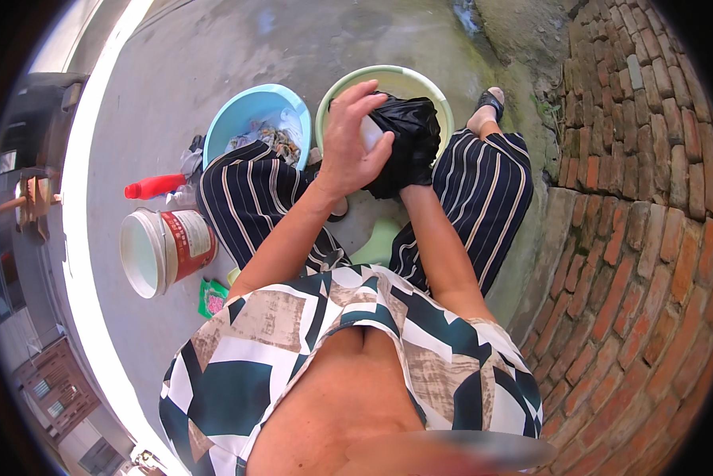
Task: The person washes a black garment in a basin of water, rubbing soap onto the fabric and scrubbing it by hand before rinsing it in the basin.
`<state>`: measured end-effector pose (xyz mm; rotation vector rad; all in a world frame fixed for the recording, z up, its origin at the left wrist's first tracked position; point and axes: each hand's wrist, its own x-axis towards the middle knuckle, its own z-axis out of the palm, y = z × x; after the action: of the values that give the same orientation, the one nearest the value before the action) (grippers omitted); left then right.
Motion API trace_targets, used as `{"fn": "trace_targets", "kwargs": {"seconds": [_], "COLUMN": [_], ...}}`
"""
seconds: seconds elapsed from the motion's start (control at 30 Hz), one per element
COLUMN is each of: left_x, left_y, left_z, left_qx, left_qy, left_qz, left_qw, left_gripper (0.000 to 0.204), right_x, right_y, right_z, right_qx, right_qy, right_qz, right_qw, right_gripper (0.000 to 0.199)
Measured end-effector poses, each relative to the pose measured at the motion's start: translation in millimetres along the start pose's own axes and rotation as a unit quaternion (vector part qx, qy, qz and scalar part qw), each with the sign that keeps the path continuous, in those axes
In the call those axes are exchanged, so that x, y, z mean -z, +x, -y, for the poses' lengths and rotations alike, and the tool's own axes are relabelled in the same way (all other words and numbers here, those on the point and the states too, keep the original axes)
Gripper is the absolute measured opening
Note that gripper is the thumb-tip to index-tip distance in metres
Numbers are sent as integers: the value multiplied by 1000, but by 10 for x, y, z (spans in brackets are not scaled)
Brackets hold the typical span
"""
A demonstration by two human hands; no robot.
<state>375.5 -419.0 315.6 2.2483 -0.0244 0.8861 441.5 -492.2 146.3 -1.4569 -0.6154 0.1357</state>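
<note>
Shiny black cloth (pixel 413 136) is bunched over my right hand (pixel 414 190), which carries it above a pale green basin (pixel 443 99). The cloth hides my right fingers; only the wrist shows. Just left of it, my left hand (pixel 350 141) is raised with fingers curved round a smooth white piece (pixel 370 133), shaped like a bar of soap. Part of that piece is hidden by the hand, and it lies close against the cloth. The basin stands between my knees, its inside mostly covered by the cloth and hand.
A blue basin (pixel 213 127) with crumpled patterned cloth (pixel 277 141) stands left. Nearby lie a red bottle (pixel 153 186), a tipped white-and-red bucket (pixel 166 252) and a green packet (pixel 212 297). A pale green seat (pixel 380 240) shows between my legs. A brick wall (pixel 634 262) runs along the right.
</note>
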Motion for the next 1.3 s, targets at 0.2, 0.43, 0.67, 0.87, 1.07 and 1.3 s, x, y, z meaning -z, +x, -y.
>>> {"fn": "trace_targets", "kwargs": {"seconds": [0.2,0.43,0.67,0.87,1.07,1.3], "left_x": [-394,-699,-619,-246,-66,-650], "left_y": [-472,-1018,-1302,-844,-384,-498], "left_z": [1121,511,586,763,176,446], "left_qx": [326,363,542,549,330,316], "left_qy": [-105,-107,-600,-528,-345,-177], "left_qz": [15,-17,-65,-50,-213,-200], "left_qw": [939,926,586,646,853,911], "left_gripper": [35,38,34,31,36,31], "right_x": [-32,240,125,282,573,66], "right_y": [-113,-142,-31,327,723,571], "right_z": [546,217,636,824,604,1522], "right_qx": [51,-57,31,5,-44,41], "right_qy": [-215,-40,-151,-178,-612,-440], "right_qz": [65,36,134,203,322,205], "right_qw": [973,997,979,963,721,873], "right_gripper": [42,39,36,34,32,31]}}
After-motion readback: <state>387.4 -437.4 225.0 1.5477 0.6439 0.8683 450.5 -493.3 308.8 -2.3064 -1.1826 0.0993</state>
